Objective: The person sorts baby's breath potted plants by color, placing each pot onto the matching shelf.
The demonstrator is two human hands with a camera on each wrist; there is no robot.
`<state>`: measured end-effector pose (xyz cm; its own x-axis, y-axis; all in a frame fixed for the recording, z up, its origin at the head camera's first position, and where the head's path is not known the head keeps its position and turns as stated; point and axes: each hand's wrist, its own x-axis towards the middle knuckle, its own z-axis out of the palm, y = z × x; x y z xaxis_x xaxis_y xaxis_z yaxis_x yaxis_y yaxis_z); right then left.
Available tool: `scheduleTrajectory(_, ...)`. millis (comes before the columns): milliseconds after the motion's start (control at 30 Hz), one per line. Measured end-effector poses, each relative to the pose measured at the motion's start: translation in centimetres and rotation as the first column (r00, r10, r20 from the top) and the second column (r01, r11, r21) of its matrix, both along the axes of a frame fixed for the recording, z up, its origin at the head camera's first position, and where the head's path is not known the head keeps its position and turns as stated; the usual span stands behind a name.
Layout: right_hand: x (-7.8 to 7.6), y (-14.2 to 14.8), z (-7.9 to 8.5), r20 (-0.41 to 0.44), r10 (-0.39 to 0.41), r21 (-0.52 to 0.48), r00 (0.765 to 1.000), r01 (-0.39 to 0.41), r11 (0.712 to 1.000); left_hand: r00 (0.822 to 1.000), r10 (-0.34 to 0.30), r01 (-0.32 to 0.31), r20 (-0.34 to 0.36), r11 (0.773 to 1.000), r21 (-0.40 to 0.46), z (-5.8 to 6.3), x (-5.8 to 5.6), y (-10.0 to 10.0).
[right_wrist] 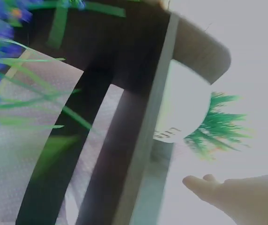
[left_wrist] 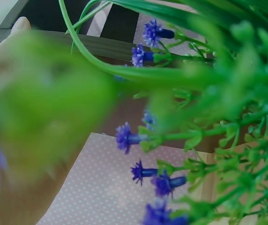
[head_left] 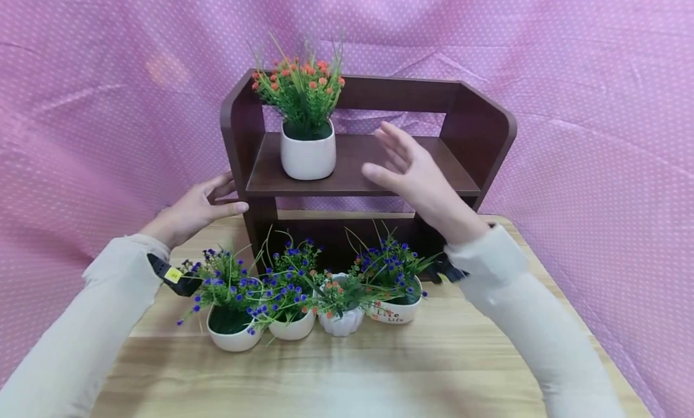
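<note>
A potted plant with orange flowers in a white pot [head_left: 308,156] stands at the left of the dark brown shelf's upper board [head_left: 358,165]; its pot also shows in the right wrist view [right_wrist: 188,105]. My left hand [head_left: 190,212] touches the shelf's left side, its thumb across the front edge. In the left wrist view only a bit of that hand [left_wrist: 19,28] shows behind blurred leaves. Over the right part of the upper board, my right hand [head_left: 414,174] hovers apart from the pot with fingers spread and nothing in them.
Several potted plants stand in a row before the shelf: two with blue flowers [head_left: 233,336] [head_left: 293,327], a ribbed white pot with orange flowers [head_left: 341,321], and a lettered pot [head_left: 398,309]. Pink dotted cloth [head_left: 596,135] surrounds the wooden table [head_left: 379,376].
</note>
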<state>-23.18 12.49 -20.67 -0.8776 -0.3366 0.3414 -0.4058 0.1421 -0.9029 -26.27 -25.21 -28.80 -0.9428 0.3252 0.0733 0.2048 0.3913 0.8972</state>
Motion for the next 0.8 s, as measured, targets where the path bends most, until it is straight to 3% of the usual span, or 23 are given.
scheduleTrajectory(167, 5.0, 3.9, -3.1, -0.041, 0.016, -0.044, 0.999, -0.017, 0.999, 1.0, 0.004, -0.004, 0.004, 1.0, -0.003, 0.0, -0.1, 0.0)
scheduleTrajectory(267, 7.7, 5.9, -5.9, -0.053, 0.02, -0.067, 0.998, -0.024, 0.997, 1.0, 0.001, -0.001, 0.012, 1.0, 0.002, 0.1, -0.1, 0.0)
scheduleTrajectory(400, 10.6, 7.4, -9.6, -0.111, -0.036, -0.133, 0.993, 0.021, 0.991, 1.0, -0.003, 0.003, 0.014, 1.0, 0.009, 0.4, 0.1, 0.0)
scheduleTrajectory(500, 12.4, 7.9, -12.2, -0.111, -0.128, -0.157, 0.986, 0.11, 0.981, 1.0, -0.004, 0.004, 0.013, 1.0, 0.013, 0.5, 0.1, 0.1)
scheduleTrajectory(633, 14.3, 7.7, -15.7, -0.034, -0.206, -0.138, 0.978, 0.199, 0.97, 1.0, -0.001, 0.0, 0.018, 1.0, 0.024, 0.4, 0.2, 0.2)
scheduleTrajectory(800, 15.0, 6.4, -19.3, 0.071, -0.171, -0.089, 0.983, 0.177, 0.98, 1.0, 0.006, -0.006, 0.022, 1.0, 0.026, 0.2, 0.3, 0.2)
